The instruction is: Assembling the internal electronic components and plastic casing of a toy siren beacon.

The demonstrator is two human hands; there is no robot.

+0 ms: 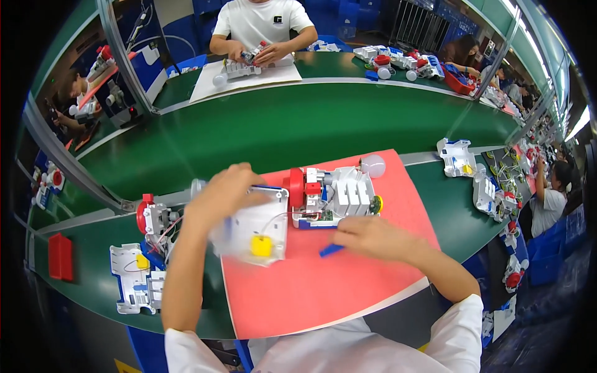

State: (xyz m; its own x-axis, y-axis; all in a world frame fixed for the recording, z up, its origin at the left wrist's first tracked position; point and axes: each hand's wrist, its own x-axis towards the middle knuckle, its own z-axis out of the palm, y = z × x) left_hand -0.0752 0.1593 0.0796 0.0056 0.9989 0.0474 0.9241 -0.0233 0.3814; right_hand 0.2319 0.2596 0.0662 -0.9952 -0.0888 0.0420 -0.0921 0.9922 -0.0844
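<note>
My left hand (225, 194) grips the upper edge of a white plastic housing half (273, 231), which is tilted and partly smeared by motion. Inside it sits a yellow square part (261, 246), and a thin wire runs toward the open toy-like assembly (351, 194) beside it. That assembly has a red round part (297, 188), white compartments, a green circuit board and a translucent ball (373, 165) at its far right corner. My right hand (376, 239) is closed just in front of it, pinching a small blue plastic piece (331, 250) over the red mat (323, 292).
At left lie another opened housing (129, 280), a red-wheeled part (148, 217) and a red bin (60, 257). More housings (457, 156) stand at right. Beyond the green conveyor belt (267, 121), a person in a white shirt (261, 25) handles a similar assembly.
</note>
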